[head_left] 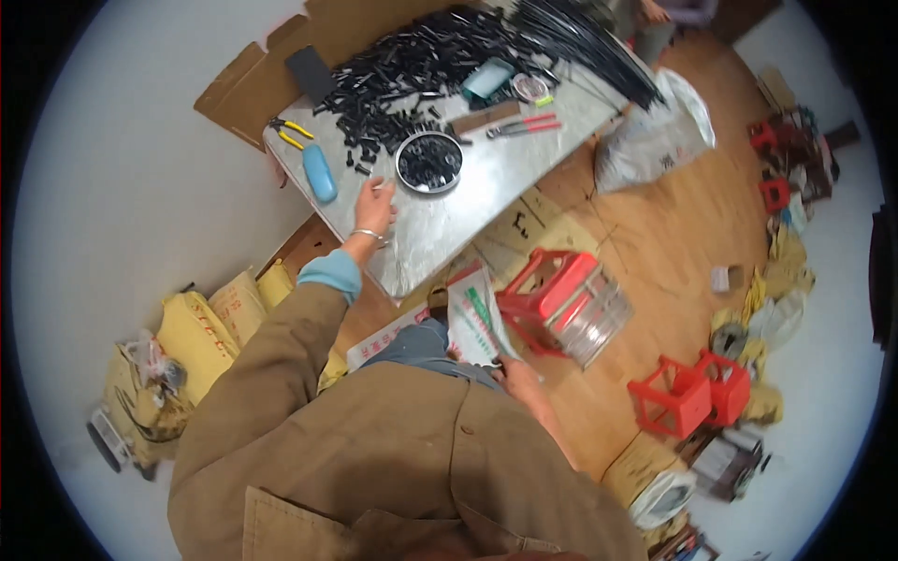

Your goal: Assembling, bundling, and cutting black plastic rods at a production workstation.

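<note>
Brown jacket, silver-rimmed dish (black-filled)

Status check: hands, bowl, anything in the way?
Left hand near bowl, grip unclear. Right hand at sack by lap, grip unclear. Bowl holding black pieces. Blue case close by left hand.

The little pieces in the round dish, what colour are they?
Black. The pieces in the round dish show best in the head view.
</note>
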